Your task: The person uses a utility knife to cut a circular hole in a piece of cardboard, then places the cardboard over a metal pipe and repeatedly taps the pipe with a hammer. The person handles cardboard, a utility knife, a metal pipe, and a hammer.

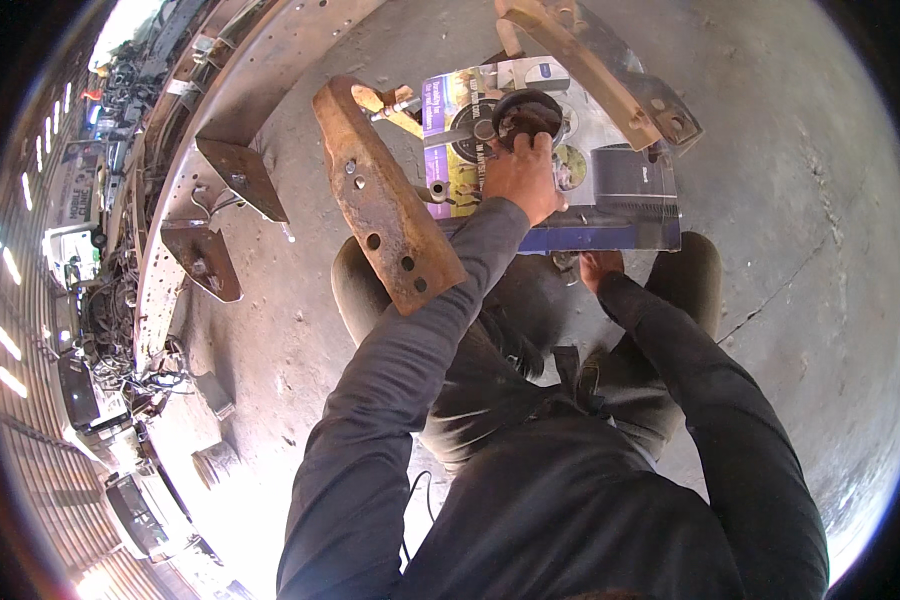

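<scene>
My left hand (523, 180) reaches over a printed cardboard sheet (610, 120), its fingers bent into a round dark dish (528, 104). Its fingertips are hidden inside the dish, and the thumb lies apart from it over the cardboard. Beneath the near edge of the cardboard, between my knees, is my right hand (600, 266); most of its fingers are covered. A small metal piece (567, 268) shows close beside it. Left of the cardboard a heavy rusty bracket (378, 190) with several holes crosses near my left sleeve.
Another rusty metal arm (610, 80) angles over the cardboard's far right corner. A bolt-like piece (398, 106) and a metal bush (437, 190) are near the cardboard's left edge. Farther left runs a long rusty frame rail (170, 245) with plates (242, 178) jutting out. Concrete floor (800, 200) spreads around.
</scene>
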`<state>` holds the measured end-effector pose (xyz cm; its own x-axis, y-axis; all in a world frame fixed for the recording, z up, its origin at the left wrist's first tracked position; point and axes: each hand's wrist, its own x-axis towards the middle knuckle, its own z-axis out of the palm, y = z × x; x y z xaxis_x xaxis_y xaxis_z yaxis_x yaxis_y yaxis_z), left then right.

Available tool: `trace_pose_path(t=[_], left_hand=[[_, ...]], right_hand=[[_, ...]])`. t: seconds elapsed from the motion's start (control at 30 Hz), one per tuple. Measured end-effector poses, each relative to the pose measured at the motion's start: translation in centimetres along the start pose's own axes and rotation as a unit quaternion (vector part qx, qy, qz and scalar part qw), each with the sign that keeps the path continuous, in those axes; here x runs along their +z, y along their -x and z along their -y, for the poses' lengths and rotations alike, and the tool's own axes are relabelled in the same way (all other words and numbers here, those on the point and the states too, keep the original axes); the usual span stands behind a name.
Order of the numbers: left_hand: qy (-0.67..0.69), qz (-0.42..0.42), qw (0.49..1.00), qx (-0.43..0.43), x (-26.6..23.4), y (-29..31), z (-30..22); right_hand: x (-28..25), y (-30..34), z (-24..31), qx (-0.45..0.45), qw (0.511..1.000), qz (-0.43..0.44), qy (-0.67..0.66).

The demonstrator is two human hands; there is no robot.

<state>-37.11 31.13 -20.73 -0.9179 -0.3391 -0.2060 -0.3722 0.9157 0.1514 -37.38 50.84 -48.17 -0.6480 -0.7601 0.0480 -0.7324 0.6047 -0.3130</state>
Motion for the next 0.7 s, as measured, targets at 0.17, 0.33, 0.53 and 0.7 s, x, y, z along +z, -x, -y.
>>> trace_pose_path(t=[0.17, 0.33, 0.53, 0.7], left_hand=[[0.003, -0.019, 1.0, 0.013, -0.1, -0.3, -0.2], [0.009, -0.025, 1.0, 0.007, 0.0, 0.2, 0.3], [0.024, -0.052, 0.998, 0.026, 0.0, -0.6, -0.4], [0.008, -0.053, 0.999, 0.001, 0.6, 0.1, 0.7]], right_hand=[[0.4, 0.4, -2.2, -0.032, 0.997, 0.049, 0.054], [2.8, 0.7, -3.2, -0.028, 0.992, 0.094, 0.083], [3.5, 0.3, -4.9, -0.109, 0.99, 0.08, 0.042], [-6.5, -0.5, 0.6, -0.165, 0.948, 0.271, 0.031]])
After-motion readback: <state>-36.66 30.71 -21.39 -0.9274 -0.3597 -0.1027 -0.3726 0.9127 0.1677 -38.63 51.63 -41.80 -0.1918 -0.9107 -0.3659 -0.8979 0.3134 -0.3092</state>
